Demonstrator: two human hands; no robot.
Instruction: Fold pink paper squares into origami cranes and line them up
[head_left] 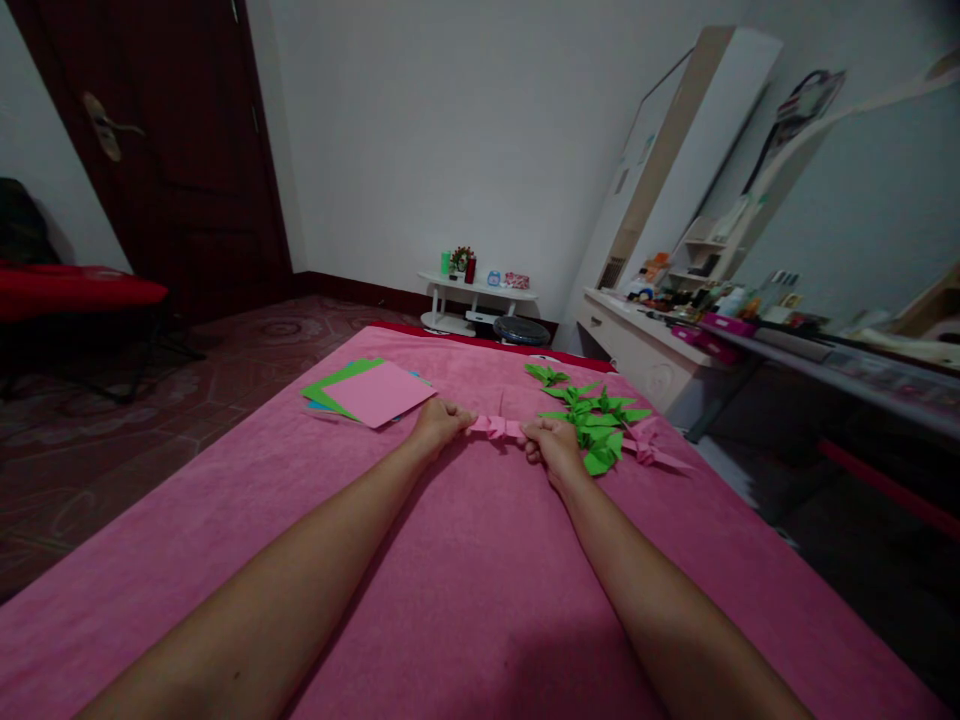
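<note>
Both my arms reach out over a pink cloth. A small folded pink paper piece is stretched between my hands. My left hand pinches its left end with closed fingers. My right hand is closed on its right end. Right of that hand lies a heap of several folded green paper figures, and a folded pink paper figure rests beside them. A stack of flat paper sheets, pink on top with green and blue beneath, lies to the left of my left hand.
A dark red door stands at the far left, with a red seat in front of it. A small white table with bottles is by the far wall. A cluttered dressing table runs along the right.
</note>
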